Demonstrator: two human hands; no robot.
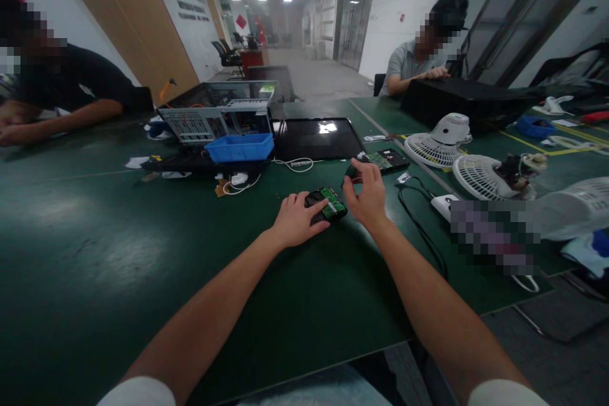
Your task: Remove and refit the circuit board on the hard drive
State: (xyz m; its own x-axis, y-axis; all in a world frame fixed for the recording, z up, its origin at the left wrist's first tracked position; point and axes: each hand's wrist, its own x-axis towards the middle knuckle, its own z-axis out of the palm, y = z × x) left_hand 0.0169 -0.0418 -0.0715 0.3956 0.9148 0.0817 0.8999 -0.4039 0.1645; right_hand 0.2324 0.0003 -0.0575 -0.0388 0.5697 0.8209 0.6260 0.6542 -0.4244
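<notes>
On the green table lies a hard drive (335, 207), black with a green circuit board facing up. My left hand (298, 219) holds it down from the left, the index finger across the board and the thumb along the near edge. In the fingertips of my right hand (367, 193) is a small screwdriver (351, 171) with a dark handle. Its shaft slants down toward the drive's right side; whether the tip touches cannot be made out. Just beyond my right hand rests a second drive (391, 159) with an exposed green board.
Beyond the hands stand an opened computer case (214, 117), a blue tray (241, 148) and a black panel (320, 138). White fan parts (435, 147) and a black cable (419, 222) lie right. One person sits at far left; another handles a black case (469, 98) at far right.
</notes>
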